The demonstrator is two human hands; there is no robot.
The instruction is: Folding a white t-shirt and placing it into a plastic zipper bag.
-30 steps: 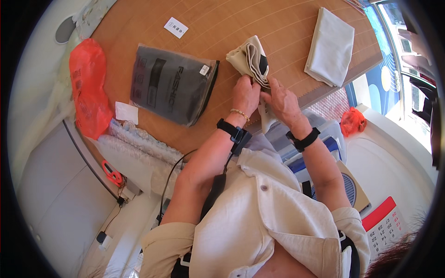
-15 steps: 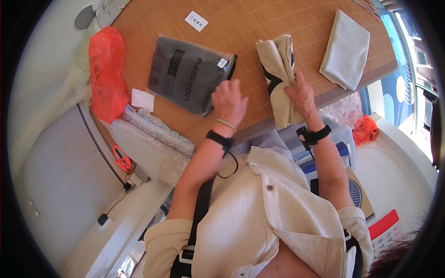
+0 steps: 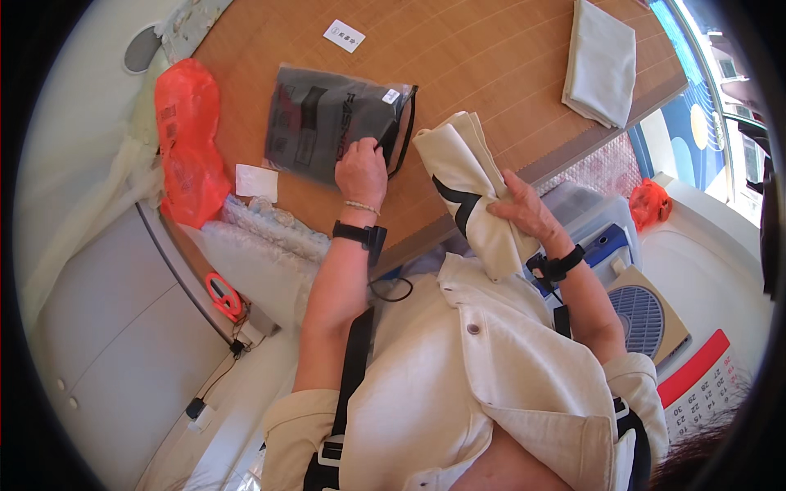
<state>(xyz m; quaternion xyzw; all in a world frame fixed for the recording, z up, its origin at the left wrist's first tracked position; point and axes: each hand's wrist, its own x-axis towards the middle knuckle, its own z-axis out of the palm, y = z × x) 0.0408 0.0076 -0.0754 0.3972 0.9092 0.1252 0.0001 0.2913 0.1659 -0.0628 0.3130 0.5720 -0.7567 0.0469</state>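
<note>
A dark grey see-through plastic garment bag [image 3: 304,123] with print and a small white sticker lies on the wooden table. At its near right edge my left hand [image 3: 361,170] is closed, fingers pinching the plastic, and the black-edged mouth at that end stands lifted and gaping. My right hand [image 3: 528,211] holds a folded cream garment [image 3: 468,176] with a black angled stripe, thumb on top and the other fingers beneath. The garment is raised at the table's near edge, tilted, its lower end close to my shirt front.
Folded white cloth [image 3: 600,65] sits at the table's far right. A white card [image 3: 344,36] lies at the back. At left are a red plastic bag [image 3: 192,139], a white paper square [image 3: 257,182] and lacy fabric [image 3: 270,233]. Red-handled scissors [image 3: 223,296] hang lower left.
The cream garment has come up off the table and toward me in my right hand. My left hand has moved left onto the bag, whose mouth has lifted.
</note>
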